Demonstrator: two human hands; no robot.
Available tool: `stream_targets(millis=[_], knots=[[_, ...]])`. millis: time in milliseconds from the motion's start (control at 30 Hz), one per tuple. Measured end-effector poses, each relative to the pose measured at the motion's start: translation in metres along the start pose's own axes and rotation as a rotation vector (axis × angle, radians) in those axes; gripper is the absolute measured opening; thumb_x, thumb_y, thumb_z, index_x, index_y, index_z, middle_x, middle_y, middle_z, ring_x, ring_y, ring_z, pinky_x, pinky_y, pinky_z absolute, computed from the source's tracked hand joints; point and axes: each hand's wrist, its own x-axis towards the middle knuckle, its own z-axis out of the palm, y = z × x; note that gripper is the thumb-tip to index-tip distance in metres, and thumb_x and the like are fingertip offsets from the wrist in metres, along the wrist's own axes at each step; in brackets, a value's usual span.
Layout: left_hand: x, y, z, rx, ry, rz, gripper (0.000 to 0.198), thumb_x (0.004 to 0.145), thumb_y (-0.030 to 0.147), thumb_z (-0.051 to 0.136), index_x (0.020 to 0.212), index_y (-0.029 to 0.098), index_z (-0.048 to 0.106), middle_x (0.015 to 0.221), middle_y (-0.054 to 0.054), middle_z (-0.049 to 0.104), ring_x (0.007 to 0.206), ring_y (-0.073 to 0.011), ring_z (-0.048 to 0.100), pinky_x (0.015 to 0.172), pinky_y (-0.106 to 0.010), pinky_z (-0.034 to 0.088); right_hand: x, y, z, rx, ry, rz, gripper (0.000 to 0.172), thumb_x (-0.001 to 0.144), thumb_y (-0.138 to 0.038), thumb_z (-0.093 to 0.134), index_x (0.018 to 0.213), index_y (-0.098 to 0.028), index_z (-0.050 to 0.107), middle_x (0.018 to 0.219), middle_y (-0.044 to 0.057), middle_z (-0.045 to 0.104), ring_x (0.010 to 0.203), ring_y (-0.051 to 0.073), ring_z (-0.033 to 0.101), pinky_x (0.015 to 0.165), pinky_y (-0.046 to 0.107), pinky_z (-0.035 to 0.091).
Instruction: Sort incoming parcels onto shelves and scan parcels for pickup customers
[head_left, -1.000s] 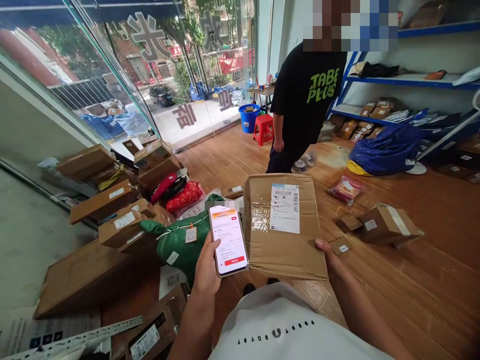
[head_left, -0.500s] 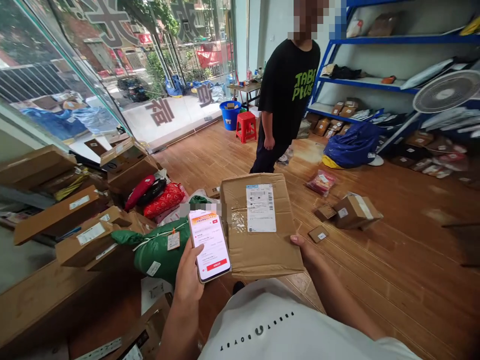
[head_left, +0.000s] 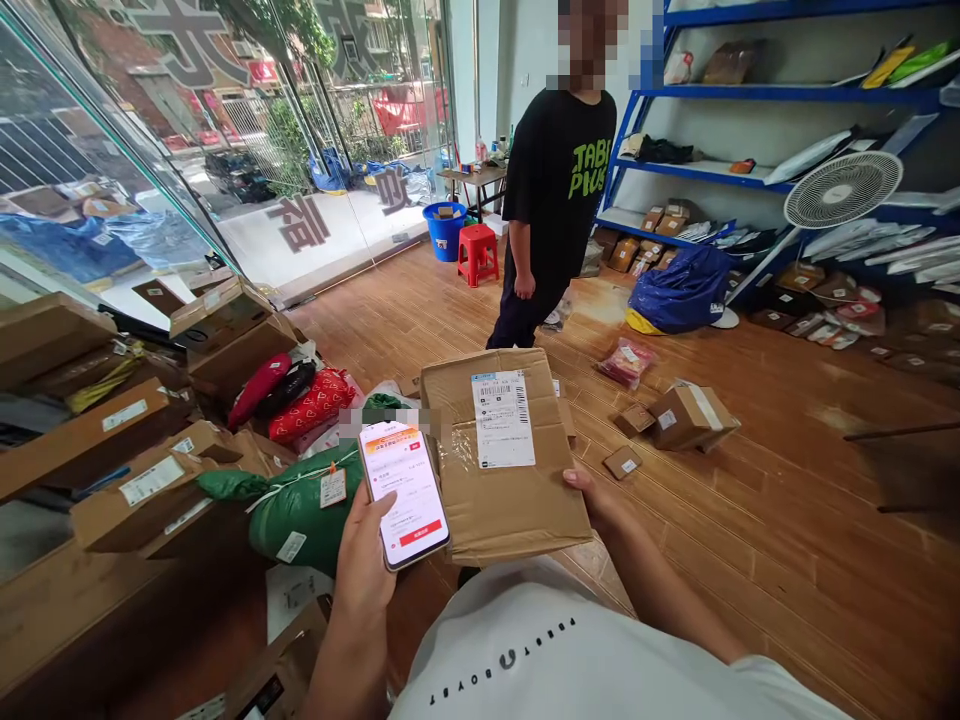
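My left hand is wrapped round a smartphone whose lit screen faces me. Just right of the phone, my right hand grips the right edge of a flat brown cardboard parcel and holds it up in front of my chest. A white shipping label with a barcode sits on the parcel's top face. The phone's right edge overlaps the parcel's left side. Only the thumb side of my right hand shows; its fingers are under the box.
A person in a black T-shirt stands ahead on the wooden floor. A heap of cardboard boxes, a green sack and red bags lies left. Small parcels lie right; blue shelving, a white fan, a red stool.
The view has swung right, so the fan and more shelving show. Phone and parcel sit further left and lower in frame, held the same way. The standing person appears further left.
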Motion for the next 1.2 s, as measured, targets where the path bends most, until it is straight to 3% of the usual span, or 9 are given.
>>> stream_targets(millis=[367,867,1033,1200], knots=[[0.0037,-0.0058,-0.006,-0.04,-0.072,0.041,0.065,0.073,0.025,0.072,0.135,0.023,0.052,0.114,-0.007,0.072,0.097,-0.0248,0.07,0.083,-0.036,0.055,0.0013,0.0094,-0.0039,-0.045,0.05,0.07,0.082,0.064,-0.055,0.073,0.135,-0.023,0.047,0.13,0.011,0.063,0.114,0.034,0.061,0.087,0.043,0.052],[0.0048,-0.0057,-0.0057,0.041,-0.046,0.049,0.062,0.069,0.031,0.079,0.126,0.021,0.057,0.113,-0.008,0.072,0.093,-0.0246,0.07,0.077,-0.035,0.057,0.0058,0.0096,-0.0061,-0.024,0.015,0.049,0.083,0.067,-0.052,0.072,0.139,-0.024,0.044,0.125,0.012,0.066,0.112,0.034,0.062,0.089,0.044,0.052],[0.0033,-0.0033,-0.0016,0.045,0.003,0.025,0.062,0.066,0.032,0.08,0.124,0.022,0.06,0.108,-0.006,0.074,0.088,-0.0224,0.071,0.073,-0.031,0.057,0.0056,0.007,-0.0023,-0.012,-0.007,0.039,0.075,0.066,-0.053,0.073,0.131,-0.023,0.052,0.116,0.012,0.07,0.103,0.033,0.066,0.086,0.045,0.052],[0.0021,-0.0021,0.0011,0.042,0.0,0.009,0.063,0.065,0.033,0.08,0.125,0.023,0.061,0.107,-0.005,0.074,0.089,-0.0226,0.071,0.074,-0.031,0.057,0.0057,0.0057,0.0004,-0.01,-0.029,-0.033,0.069,0.067,-0.052,0.072,0.127,-0.023,0.055,0.119,0.01,0.069,0.101,0.03,0.066,0.083,0.04,0.051]])
